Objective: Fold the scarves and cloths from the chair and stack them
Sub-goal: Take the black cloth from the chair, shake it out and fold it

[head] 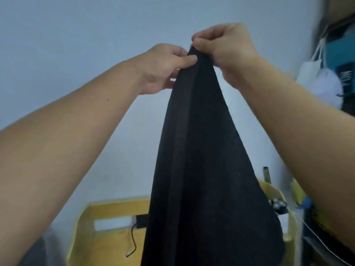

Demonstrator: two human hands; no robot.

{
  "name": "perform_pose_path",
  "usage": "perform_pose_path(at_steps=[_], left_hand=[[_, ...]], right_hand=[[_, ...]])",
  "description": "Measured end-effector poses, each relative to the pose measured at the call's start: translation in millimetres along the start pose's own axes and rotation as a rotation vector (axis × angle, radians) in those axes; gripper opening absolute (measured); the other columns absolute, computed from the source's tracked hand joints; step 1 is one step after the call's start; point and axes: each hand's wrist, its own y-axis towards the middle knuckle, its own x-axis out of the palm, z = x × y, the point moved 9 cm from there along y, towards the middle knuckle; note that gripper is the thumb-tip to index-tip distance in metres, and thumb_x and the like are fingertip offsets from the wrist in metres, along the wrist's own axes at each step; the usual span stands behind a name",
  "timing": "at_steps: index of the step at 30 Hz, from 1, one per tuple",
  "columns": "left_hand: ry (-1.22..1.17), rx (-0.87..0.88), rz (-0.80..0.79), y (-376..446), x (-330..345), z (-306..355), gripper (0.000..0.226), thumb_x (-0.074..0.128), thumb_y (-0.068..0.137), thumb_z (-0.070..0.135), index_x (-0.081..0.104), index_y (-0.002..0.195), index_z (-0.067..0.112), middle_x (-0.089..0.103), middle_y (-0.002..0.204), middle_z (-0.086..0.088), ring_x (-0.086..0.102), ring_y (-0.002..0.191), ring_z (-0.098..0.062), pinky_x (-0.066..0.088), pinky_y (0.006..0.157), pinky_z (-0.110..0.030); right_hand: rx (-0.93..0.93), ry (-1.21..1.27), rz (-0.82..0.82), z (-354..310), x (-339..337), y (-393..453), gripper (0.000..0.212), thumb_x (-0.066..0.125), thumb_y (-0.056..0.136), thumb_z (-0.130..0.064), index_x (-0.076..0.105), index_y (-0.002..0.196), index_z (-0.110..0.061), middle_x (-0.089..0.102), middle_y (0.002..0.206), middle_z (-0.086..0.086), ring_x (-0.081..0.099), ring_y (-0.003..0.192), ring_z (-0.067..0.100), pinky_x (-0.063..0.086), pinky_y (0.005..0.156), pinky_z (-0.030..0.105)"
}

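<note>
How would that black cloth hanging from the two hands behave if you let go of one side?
Probably floppy: the black cloth hangs straight down in soft folds from where the left hand and right hand pinch its top edge. It likely wouldn't slide off easily, since it looks matte. Released on one side, it would probably swing and droop rather than hold its shape.

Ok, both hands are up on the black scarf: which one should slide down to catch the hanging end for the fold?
Probably the left hand. It pinches the black scarf lower, on its edge, while the right hand holds the very top and carries the hang.
</note>
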Motion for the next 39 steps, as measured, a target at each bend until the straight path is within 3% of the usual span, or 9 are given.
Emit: perform_pose_path(at_steps=[3, 6, 8, 12, 15, 19, 25, 29, 39], left_hand=[[0.038, -0.007, -0.005, 11, -5, 6, 0.015, 0.054, 0.106, 0.016, 0.069, 0.105, 0.014, 0.075, 0.09, 0.005, 0.072, 0.082, -0.012, 0.059, 0.078, -0.029], [-0.119, -0.036, 0.091, 9, -21, -19, 0.019, 0.05, 0.106, 0.014, 0.069, 0.111, 0.014, 0.075, 0.099, 0.001, 0.073, 0.088, -0.017, 0.06, 0.077, -0.032], [-0.216, -0.096, 0.151, 2, -32, -45, 0.019, 0.049, 0.106, 0.014, 0.067, 0.103, 0.017, 0.073, 0.094, 0.002, 0.071, 0.084, -0.018, 0.058, 0.074, -0.033], [-0.161, -0.296, 0.256, -13, -52, -96, 0.016, 0.052, 0.105, 0.012, 0.067, 0.111, 0.016, 0.072, 0.106, -0.001, 0.07, 0.09, -0.019, 0.059, 0.08, -0.036], [-0.118, -0.32, 0.252, -20, -47, -107, 0.014, 0.056, 0.103, 0.011, 0.069, 0.105, 0.015, 0.072, 0.102, -0.001, 0.072, 0.082, -0.017, 0.059, 0.072, -0.032], [-0.194, -0.212, 0.218, -27, -37, -95, 0.018, 0.053, 0.103, 0.008, 0.07, 0.101, 0.015, 0.075, 0.096, -0.006, 0.072, 0.093, -0.025, 0.058, 0.081, -0.034], [-0.223, -0.168, -0.009, -45, -28, -81, 0.026, 0.048, 0.104, 0.005, 0.067, 0.091, 0.017, 0.068, 0.093, -0.004, 0.068, 0.088, -0.023, 0.055, 0.08, -0.034], [-0.097, -0.16, 0.002, -48, -25, -76, 0.018, 0.052, 0.103, 0.007, 0.068, 0.097, 0.013, 0.069, 0.087, -0.001, 0.068, 0.082, -0.015, 0.056, 0.075, -0.029], [0.064, -0.196, 0.033, -56, -30, -72, 0.018, 0.056, 0.103, 0.01, 0.073, 0.107, 0.007, 0.076, 0.095, -0.004, 0.072, 0.092, -0.017, 0.058, 0.084, -0.031]], right_hand=[[0.061, -0.027, -0.025, 6, 2, 1, 0.011, 0.073, 0.09, -0.018, 0.072, 0.101, -0.015, 0.074, 0.094, -0.001, 0.072, 0.086, 0.01, 0.06, 0.081, 0.034], [0.288, -0.033, -0.442, 50, 22, -55, 0.042, 0.069, 0.095, -0.036, 0.055, 0.133, -0.024, 0.071, 0.12, -0.005, 0.069, 0.109, 0.012, 0.057, 0.091, 0.038], [0.34, -0.188, -0.627, 76, 27, -98, 0.037, 0.069, 0.095, -0.026, 0.059, 0.13, -0.022, 0.075, 0.114, -0.001, 0.072, 0.104, 0.015, 0.057, 0.092, 0.036], [0.21, -0.515, -0.483, 83, 18, -133, 0.009, 0.069, 0.092, -0.026, 0.068, 0.098, -0.019, 0.074, 0.092, 0.001, 0.072, 0.084, 0.019, 0.059, 0.081, 0.041], [0.284, -0.334, -0.865, 79, 65, -196, 0.012, 0.065, 0.096, -0.029, 0.059, 0.098, -0.019, 0.068, 0.08, -0.005, 0.068, 0.073, 0.014, 0.056, 0.075, 0.037], [0.473, -0.028, -1.35, 70, 100, -274, 0.035, 0.053, 0.104, -0.018, 0.053, 0.139, -0.011, 0.066, 0.114, 0.018, 0.067, 0.088, 0.023, 0.06, 0.074, 0.036], [0.268, -0.284, -0.277, 89, 39, -156, 0.016, 0.058, 0.099, -0.033, 0.062, 0.112, -0.025, 0.067, 0.098, -0.005, 0.069, 0.074, 0.011, 0.062, 0.073, 0.031], [0.224, -0.314, -0.258, 82, 63, -130, 0.039, 0.062, 0.09, -0.052, 0.05, 0.122, -0.032, 0.061, 0.099, -0.011, 0.063, 0.087, 0.008, 0.056, 0.074, 0.029], [0.3, -0.546, -0.498, 121, 85, -120, 0.022, 0.056, 0.082, -0.001, 0.069, 0.1, -0.007, 0.069, 0.096, 0.01, 0.067, 0.087, 0.025, 0.06, 0.076, 0.038]])
